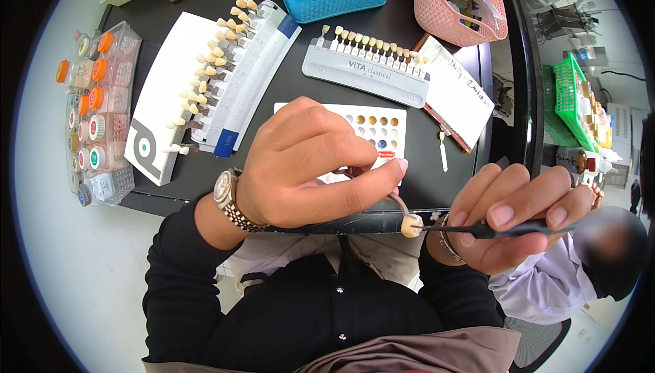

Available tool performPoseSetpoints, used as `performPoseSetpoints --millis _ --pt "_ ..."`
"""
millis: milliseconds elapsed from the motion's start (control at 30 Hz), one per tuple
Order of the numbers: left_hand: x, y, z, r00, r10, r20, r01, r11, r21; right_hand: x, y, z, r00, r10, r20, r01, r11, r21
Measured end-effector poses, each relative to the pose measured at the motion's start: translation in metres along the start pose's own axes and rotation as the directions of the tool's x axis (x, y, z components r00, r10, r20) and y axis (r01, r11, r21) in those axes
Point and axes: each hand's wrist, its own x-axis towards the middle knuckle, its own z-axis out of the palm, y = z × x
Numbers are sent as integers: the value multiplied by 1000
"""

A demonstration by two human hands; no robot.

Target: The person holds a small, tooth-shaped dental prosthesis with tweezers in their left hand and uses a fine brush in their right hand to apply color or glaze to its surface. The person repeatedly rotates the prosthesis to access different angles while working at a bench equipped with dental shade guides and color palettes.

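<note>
One bent metal holder [400, 202] is pinched in the left hand [310, 165], and one black tool [483, 230] is pinched in the right hand [515, 212]. One small tooth [411, 226] sits between the hands, at the holder's end; the tool's thin tip touches it. Just past the left hand lies one spotted white tray [341, 112]. Farther past are two tooth racks [365, 79].

Landmark: white rectangular palette with round coloured wells [400, 124]; its lower left portion is concealed by the left hand [307, 165]. Below the palette, slim curved metal holder [399, 202]: grip end hidden within that hand. Above the palette, blue woven plastic basket [334, 4]: cut by the upper edge. Far below right, person in pale lilac coat [546, 277]: head blurred.
</note>
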Motion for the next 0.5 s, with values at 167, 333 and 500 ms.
performPoseSetpoints --millis 167,333,500 --pt "0 0 -1 1000 4 3 -4 1000 5 2 -2 2 999 19 -28 -16 996 89" --pt "-1 0 -1 1000 7 9 -7 1000 9 2 -2 0 999 28 -34 -27 999 38" --pt "-2 -2 1 999 34 -13 -33 999 35 1 -3 0 999 43 -29 -41 997 67"
